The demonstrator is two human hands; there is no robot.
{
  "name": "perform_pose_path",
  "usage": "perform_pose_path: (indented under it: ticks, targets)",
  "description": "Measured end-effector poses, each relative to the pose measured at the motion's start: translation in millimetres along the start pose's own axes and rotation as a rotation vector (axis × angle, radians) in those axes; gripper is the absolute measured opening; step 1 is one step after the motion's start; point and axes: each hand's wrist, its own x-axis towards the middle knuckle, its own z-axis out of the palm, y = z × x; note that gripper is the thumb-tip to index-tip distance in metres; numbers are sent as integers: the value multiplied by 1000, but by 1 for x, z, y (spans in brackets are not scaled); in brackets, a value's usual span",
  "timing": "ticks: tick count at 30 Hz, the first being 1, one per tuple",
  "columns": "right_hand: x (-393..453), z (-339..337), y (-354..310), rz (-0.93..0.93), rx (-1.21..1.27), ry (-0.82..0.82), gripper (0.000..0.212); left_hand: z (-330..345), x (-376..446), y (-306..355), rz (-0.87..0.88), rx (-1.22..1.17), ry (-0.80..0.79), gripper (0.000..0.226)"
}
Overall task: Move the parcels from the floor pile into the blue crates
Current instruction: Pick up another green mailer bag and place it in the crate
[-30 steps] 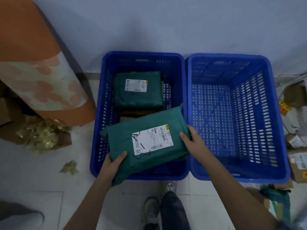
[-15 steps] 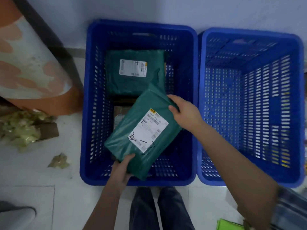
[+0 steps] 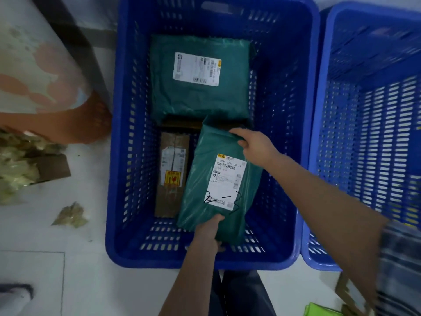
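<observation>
Both hands grip a green parcel inside the left crate, left hand at its near end, right hand at its far end; laying it flat beside the box would save room.

Two hands hold a green parcel inside the left crate. The left hand grips its near end, thumb on top; the right hand holds its far edge. The parcel lies tilted beside a brown box on the crate floor. Another green parcel, label up, lies at the far end. The right crate stands just beside. Yellowish scraps lie on the floor to the left.
</observation>
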Motion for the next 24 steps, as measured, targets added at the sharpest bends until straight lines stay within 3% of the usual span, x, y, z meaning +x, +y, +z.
perform_pose_path:
  ticks: [4, 6, 10, 12, 16, 19, 21, 24]
  targets:
    - [22, 29, 7, -66, 3, 41, 47, -11, -1, 9, -68, 147, -50, 30]
    - [28, 48, 13, -80, -38, 50, 51, -24, -7, 17, 19, 301, -36, 30]
    - [28, 81, 19, -5, 99, 81, 53, -40, -4, 49, 708, 802, 310, 22]
    - [19, 93, 20, 79, 320, 93, 60, -42, 4, 64, 844, 1036, 358, 45]
    - [-13, 111, 29, 415, 648, 348, 70, -37, 25, 76, 904, 1380, 370, 78]
    - [-35, 126, 45, 621, 839, 113, 80, -30, 36, 77, 899, 1482, 375, 91]
    - [-45, 141, 52, 617, 898, -45, 82, -28, 42, 79, 871, 1434, 335, 97]
    - [-43, 161, 42, 536, 865, -117, 70, -34, 49, 82, 850, 1344, 342, 99]
